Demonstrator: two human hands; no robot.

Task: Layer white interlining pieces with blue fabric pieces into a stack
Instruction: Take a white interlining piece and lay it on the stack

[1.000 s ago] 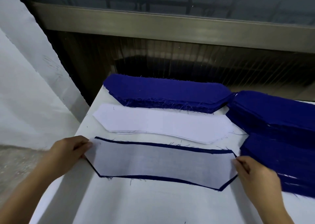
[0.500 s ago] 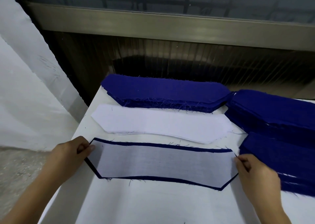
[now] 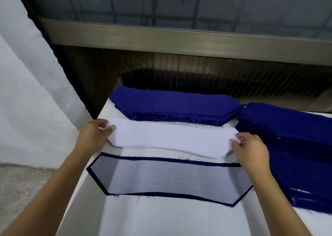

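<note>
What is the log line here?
left hand: pinches interlining pile | right hand: pinches interlining pile | layered stack: untouched

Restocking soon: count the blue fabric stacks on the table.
3. Far blue stack along the back edge; right rear blue stack; right front blue stack, running out of frame. One more blue piece lies under the near interlining.

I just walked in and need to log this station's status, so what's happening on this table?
A person is layering cut pieces. The left hand and right hand each pinch an end of the top white interlining piece on its pile. In front lies a finished pair: interlining laid on blue fabric, with the blue edge showing all round. A blue fabric stack waits behind, with more blue stacks to the right.
</note>
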